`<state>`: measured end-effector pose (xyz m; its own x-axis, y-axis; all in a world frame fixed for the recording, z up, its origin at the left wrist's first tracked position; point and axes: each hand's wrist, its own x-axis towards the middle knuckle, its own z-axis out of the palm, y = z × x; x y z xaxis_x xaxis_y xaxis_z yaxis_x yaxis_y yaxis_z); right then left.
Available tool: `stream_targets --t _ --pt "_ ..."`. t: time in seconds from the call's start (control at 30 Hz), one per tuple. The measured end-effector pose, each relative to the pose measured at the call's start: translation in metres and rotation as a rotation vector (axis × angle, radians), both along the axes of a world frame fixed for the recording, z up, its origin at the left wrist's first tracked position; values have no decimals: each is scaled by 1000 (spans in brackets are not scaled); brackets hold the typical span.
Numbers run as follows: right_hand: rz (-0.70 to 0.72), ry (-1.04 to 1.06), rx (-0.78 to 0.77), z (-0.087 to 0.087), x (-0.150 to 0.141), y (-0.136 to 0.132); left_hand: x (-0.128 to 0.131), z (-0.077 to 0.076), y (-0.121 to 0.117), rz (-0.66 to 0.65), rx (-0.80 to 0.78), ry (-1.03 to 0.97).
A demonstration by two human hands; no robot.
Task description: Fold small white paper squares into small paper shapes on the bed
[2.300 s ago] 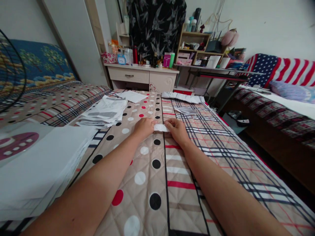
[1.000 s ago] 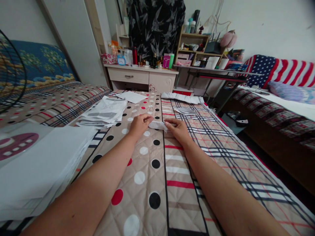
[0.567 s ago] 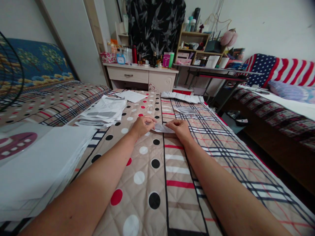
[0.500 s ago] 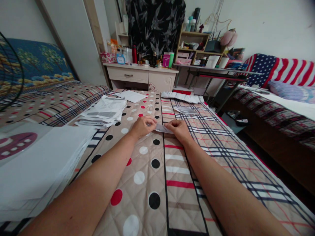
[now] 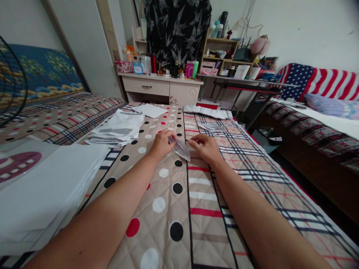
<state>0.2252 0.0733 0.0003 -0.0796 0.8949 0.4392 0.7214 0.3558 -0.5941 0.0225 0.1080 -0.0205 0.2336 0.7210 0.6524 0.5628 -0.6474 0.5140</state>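
Note:
Pinched in my left hand [image 5: 163,144] is one end of a small folded piece of paper [image 5: 181,150], greyish white and pointed at its near end. It slants down to the right over the dotted bedspread [image 5: 158,204]. My right hand [image 5: 204,147] is just right of the paper, apart from it, with thumb and curled fingers separated and nothing seen between them. Beyond my right hand lies another folded paper [image 5: 211,127]. Further back is a long strip of stacked white folded paper [image 5: 206,111].
To the left sits a pile of printed sheets [image 5: 116,127], with a single white sheet [image 5: 150,110] behind it. A large stack of paper [image 5: 50,186] fills the near left. A white dresser [image 5: 159,86] stands past the bed's far end, beside a desk [image 5: 246,80].
The folded paper has swung from lying level between both hands to slanting down from my left hand. My right hand has let go of it, its fingers loosening.

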Motion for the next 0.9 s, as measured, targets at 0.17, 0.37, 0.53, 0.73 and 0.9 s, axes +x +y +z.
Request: stream_targets --t 0.17,0.37,0.53,0.73,0.9 --pt "-6 -335 -87 12 -7 -8 -1 0 3 144 42 -59" --pt "-141 -391 105 6 -8 -3 -1 -3 5 189 -46 -100" --pt "-118 -160 168 -11 3 10 0 -5 6 176 -140 -45" --pt "-168 -138 82 -17 10 15 0 -4 6 128 -124 -8" --pt "-137 -123 95 -18 3 12 6 -5 4 150 -209 -7"
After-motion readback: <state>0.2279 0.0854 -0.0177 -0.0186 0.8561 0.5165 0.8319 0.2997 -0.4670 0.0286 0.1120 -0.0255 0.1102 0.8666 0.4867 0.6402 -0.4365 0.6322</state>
